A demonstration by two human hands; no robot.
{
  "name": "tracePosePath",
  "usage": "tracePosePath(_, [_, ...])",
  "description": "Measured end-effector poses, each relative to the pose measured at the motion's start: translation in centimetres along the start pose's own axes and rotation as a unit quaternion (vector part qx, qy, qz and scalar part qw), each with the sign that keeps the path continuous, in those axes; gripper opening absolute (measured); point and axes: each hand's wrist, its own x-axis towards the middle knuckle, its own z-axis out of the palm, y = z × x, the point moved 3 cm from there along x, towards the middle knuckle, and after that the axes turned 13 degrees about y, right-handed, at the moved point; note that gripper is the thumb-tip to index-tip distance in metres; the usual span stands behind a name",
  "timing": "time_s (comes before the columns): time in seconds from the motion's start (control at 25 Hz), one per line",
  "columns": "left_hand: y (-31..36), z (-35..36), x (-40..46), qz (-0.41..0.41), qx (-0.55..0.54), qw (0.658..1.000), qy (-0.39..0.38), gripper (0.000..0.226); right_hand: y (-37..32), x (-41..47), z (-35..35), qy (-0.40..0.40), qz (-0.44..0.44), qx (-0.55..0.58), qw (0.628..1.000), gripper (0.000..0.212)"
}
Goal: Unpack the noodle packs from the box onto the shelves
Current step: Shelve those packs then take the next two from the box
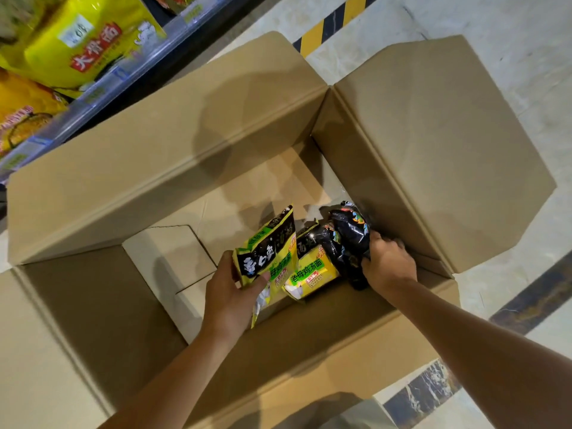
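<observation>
Two bare forearms reach down from the lower edge of the view into a large open cardboard box (173, 156) that stands on the floor with its four flaps folded outward. The left hand (230, 292) grips a yellow-green and black noodle pack (268, 246) by its lower edge, thumb on the printed front and fingers hidden behind it, so the pack stands tilted up off the box bottom. Just beside it to the right, a second yellow noodle pack (312, 274) of the same design lies in the near right corner of the box, its far end tucked under a dark pack. The right hand (388, 263) has its fingers curled round that black noodle pack (348, 243), which is crumpled and pressed against the box's right inner wall. The rest of the box bottom is bare cardboard, with a cut flap outline showing to the left of the hands. Beyond the box's far flap, at the upper left, a shelf (130, 75) with a pale front rail and price tags carries large yellow noodle bags (83, 41) with red lettering. At the top, a strip of yellow and black hazard tape (332, 23) crosses the pale floor (495, 32).
</observation>
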Motion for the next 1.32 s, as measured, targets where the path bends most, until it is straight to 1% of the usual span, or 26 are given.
tracePosePath(0.08, [1.1,-1.4,-0.6,0.013,0.003,1.0,0.006,0.03,-0.3,-0.9,-1.9,0.037,-0.003,0.03,0.999,0.039])
tracePosePath(0.24, [4.7,-5.6,-2.6,0.038,-0.012,0.999,0.011,0.028,-1.9,-3.9,-7.7,0.14,-0.047,0.112,0.983,0.043])
tracePosePath(0.32, [7.4,-8.5,-3.9,0.057,-0.021,0.998,0.003,0.028,-2.9,-6.4,-11.3,0.19,-0.067,0.182,0.962,0.044])
tracePosePath(0.44, [12.6,-14.4,-6.1,0.1,-0.025,0.994,0.025,0.032,-4.6,-10.9,-17.6,0.248,-0.053,0.32,0.913,0.047])
tracePosePath(0.52, [16.5,-18.8,-8.0,0.128,-0.034,0.99,0.041,0.033,-6.2,-14.2,-22.4,0.259,-0.043,0.406,0.875,0.043])
tracePosePath(0.64, [22.8,-26.6,-12.1,0.149,-0.05,0.987,0.04,0.03,-8.7,-20.3,-30.7,0.257,-0.05,0.504,0.823,0.033])
tracePosePath(0.72, [27.5,-32.7,-16.1,0.182,-0.054,0.98,0.054,0.03,-10.2,-25.4,-36.9,0.266,-0.057,0.537,0.798,0.026])
tracePosePath(0.8, [31.7,-38.5,-20.5,0.199,-0.064,0.976,0.066,0.038,-11.3,-30.5,-42.6,0.274,-0.053,0.571,0.772,0.02])
tracePosePath(0.88, [34.9,-43.1,-24.4,0.218,-0.079,0.97,0.075,0.043,-12.0,-35.0,-47.5,0.277,-0.054,0.592,0.755,0.014])
tracePosePath(0.92, [36.4,-45.7,-26.6,0.23,-0.094,0.965,0.082,0.049,-12.6,-37.7,-50.1,0.278,-0.066,0.598,0.749,0.014])
tracePosePath(1.04, [39.3,-52.9,-32.8,0.21,-0.152,0.961,0.095,0.085,-14.3,-45.5,-56.6,0.266,-0.102,0.628,0.724,0.009])
tracePosePath(1.08, [39.8,-54.8,-34.7,0.222,-0.163,0.956,0.097,0.088,-14.7,-48.0,-58.3,0.262,-0.115,0.633,0.719,0.008])
tracePosePath(1.16, [41.1,-58.0,-38.6,0.231,-0.176,0.953,0.09,0.081,-15.4,-51.8,-60.7,0.258,-0.133,0.639,0.712,0.013])
tracePosePath(1.24, [42.2,-60.6,-42.6,0.257,-0.183,0.943,0.102,0.058,-16.0,-54.8,-62.3,0.25,-0.142,0.645,0.708,0.022])
tracePosePath(1.28, [42.2,-61.7,-44.2,0.262,-0.187,0.94,0.113,0.046,-16.4,-56.3,-63.1,0.245,-0.148,0.646,0.708,0.023])
tracePosePath(1.32, [42.3,-62.8,-46.0,0.264,-0.194,0.937,0.125,0.039,-16.8,-57.7,-64.0,0.243,-0.162,0.645,0.706,0.024])
